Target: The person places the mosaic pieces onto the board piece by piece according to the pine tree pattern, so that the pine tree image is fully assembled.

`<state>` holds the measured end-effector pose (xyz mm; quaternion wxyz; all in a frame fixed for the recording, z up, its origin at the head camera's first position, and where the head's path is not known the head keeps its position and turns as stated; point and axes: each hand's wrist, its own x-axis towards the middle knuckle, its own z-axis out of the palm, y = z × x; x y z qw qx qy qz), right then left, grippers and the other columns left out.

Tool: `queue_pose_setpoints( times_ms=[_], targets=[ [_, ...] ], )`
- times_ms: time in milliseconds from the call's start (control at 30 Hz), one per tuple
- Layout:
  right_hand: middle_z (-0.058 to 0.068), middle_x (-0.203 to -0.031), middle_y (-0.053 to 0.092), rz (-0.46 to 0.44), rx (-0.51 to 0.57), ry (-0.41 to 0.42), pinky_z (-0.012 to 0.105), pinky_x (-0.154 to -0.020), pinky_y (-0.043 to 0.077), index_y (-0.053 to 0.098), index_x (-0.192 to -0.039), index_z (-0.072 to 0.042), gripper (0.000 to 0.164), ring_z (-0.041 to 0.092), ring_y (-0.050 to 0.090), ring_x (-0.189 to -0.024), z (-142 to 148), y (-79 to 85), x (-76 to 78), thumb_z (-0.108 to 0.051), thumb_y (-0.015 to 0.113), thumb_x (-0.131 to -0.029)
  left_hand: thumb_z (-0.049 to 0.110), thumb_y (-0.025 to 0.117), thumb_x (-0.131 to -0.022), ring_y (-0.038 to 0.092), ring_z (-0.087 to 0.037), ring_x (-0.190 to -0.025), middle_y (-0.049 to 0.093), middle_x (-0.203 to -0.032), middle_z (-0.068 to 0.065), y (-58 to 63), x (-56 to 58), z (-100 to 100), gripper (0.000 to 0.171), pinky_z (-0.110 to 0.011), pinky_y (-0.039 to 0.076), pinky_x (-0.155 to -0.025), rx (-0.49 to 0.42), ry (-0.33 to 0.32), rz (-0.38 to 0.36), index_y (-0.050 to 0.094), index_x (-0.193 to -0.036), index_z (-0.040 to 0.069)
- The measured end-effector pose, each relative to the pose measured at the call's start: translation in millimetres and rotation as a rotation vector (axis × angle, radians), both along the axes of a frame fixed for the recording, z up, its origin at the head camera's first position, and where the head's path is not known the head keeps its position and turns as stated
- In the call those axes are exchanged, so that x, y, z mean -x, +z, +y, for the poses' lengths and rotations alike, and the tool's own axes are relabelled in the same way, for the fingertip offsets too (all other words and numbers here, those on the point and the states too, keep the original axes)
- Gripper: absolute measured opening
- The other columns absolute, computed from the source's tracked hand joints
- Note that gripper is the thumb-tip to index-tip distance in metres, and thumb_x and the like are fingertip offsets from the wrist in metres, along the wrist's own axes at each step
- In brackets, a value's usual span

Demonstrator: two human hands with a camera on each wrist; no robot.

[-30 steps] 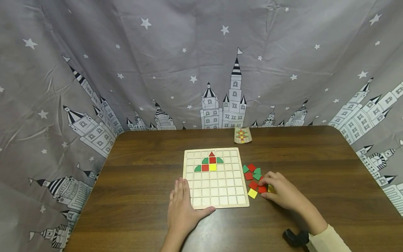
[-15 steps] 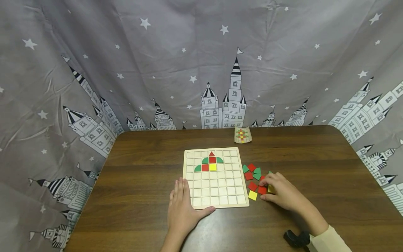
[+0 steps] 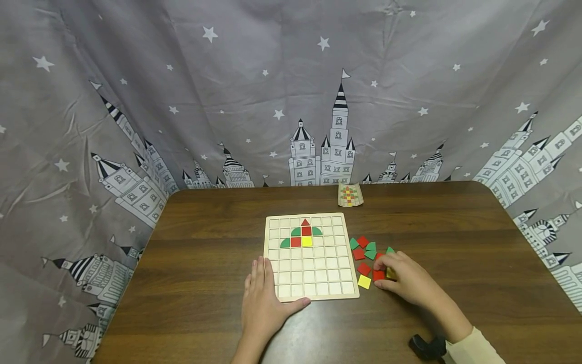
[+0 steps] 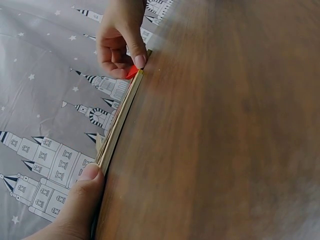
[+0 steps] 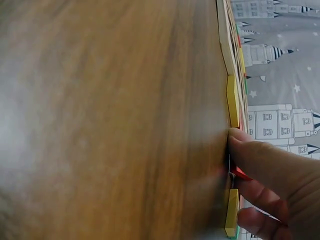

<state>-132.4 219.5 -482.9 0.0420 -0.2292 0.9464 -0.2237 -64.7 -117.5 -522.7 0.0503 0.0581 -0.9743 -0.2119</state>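
My left hand (image 3: 262,306) lies along the lower left corner of a wooden grid board (image 3: 321,277), thumb on its front edge and fingers straight along its side. Several tiles sit in the board's upper rows: a red triangle (image 3: 305,222), green quarter-circles (image 3: 317,231), red squares (image 3: 296,242) and a yellow square (image 3: 306,241). Right of the board, my right hand (image 3: 406,278) pinches a red square tile (image 3: 378,275) between thumb and curled fingers. The tile's red edge (image 5: 241,173) shows by the thumb in the right wrist view. Its fingers partly cover a yellow tile (image 3: 390,273).
Loose tiles lie beside the board, including a yellow square (image 3: 364,282), a red square (image 3: 364,268) and a green piece (image 3: 370,255). A curved pattern card (image 3: 350,195) stands at the table's back edge. Behind hangs a grey castle-print curtain (image 3: 254,76).
The loose yellow square and a red square beside the board have shifted slightly toward the near side. A green tile beyond my right hand has come into view. My left hand stays still.
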Motion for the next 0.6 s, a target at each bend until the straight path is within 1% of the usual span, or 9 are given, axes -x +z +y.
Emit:
queue_pose_setpoints(
  times_ms=[100, 267, 367, 467, 533, 600],
  targets=[
    [-0.014, -0.097, 0.062, 0.001, 0.005, 0.012, 0.029, -0.076, 0.049, 0.068, -0.101, -0.026, 0.022, 0.008, 0.051, -0.091, 1, 0.4, -0.2, -0.030, 0.080, -0.083, 0.094, 0.061, -0.056, 0.015, -0.032, -0.155, 0.018, -0.165, -0.018, 0.0, 0.2, 0, 0.143, -0.047, 0.019, -0.124, -0.003, -0.002, -0.003, 0.022, -0.156, 0.000],
    [-0.011, -0.099, 0.066, 0.028, -0.025, 0.047, 0.025, -0.071, 0.047, 0.074, -0.105, -0.020, 0.024, 0.006, 0.050, -0.085, 1, 0.4, 1.2, -0.031, 0.079, -0.084, 0.094, 0.061, -0.056, 0.015, -0.032, -0.155, 0.018, -0.165, -0.018, -0.3, 0.5, 1, 0.143, -0.048, 0.019, -0.124, 0.000, 0.001, -0.003, 0.022, -0.156, 0.000],
    [-0.011, -0.094, 0.064, 0.082, -0.047, 0.102, 0.022, -0.066, 0.045, 0.076, -0.105, -0.017, 0.027, 0.003, 0.049, -0.078, 3, 0.6, 3.5, -0.032, 0.080, -0.083, 0.094, 0.060, -0.055, 0.015, -0.032, -0.155, 0.019, -0.165, -0.018, -0.9, 0.6, 0, 0.143, -0.048, 0.020, -0.124, 0.002, 0.002, 0.000, 0.023, -0.156, 0.000],
    [-0.010, -0.088, 0.063, 0.145, -0.065, 0.165, 0.020, -0.062, 0.044, 0.077, -0.102, -0.013, 0.027, 0.001, 0.049, -0.074, 3, 2.8, 6.2, -0.031, 0.080, -0.082, 0.095, 0.060, -0.055, 0.016, -0.033, -0.154, 0.019, -0.165, -0.018, -1.3, 0.4, 0, 0.143, -0.048, 0.020, -0.124, 0.004, 0.001, 0.003, 0.023, -0.156, 0.000],
    [-0.010, -0.085, 0.062, 0.168, -0.077, 0.183, 0.021, -0.061, 0.044, 0.078, -0.099, -0.013, 0.024, 0.002, 0.049, -0.072, 3, 5.0, 8.2, -0.031, 0.080, -0.083, 0.095, 0.060, -0.055, 0.017, -0.033, -0.154, 0.019, -0.165, -0.018, -1.6, 0.5, 0, 0.143, -0.048, 0.020, -0.124, 0.005, 0.000, 0.005, 0.023, -0.156, 0.000],
    [-0.009, -0.085, 0.063, 0.174, -0.082, 0.185, 0.024, -0.064, 0.047, 0.077, -0.097, -0.013, 0.022, 0.003, 0.052, -0.074, 2, 7.1, 10.6, -0.030, 0.079, -0.084, 0.095, 0.059, -0.055, 0.017, -0.033, -0.154, 0.020, -0.165, -0.018, -1.8, 0.8, 0, 0.143, -0.048, 0.021, -0.124, 0.008, -0.001, 0.007, 0.023, -0.156, 0.000]
  ],
)
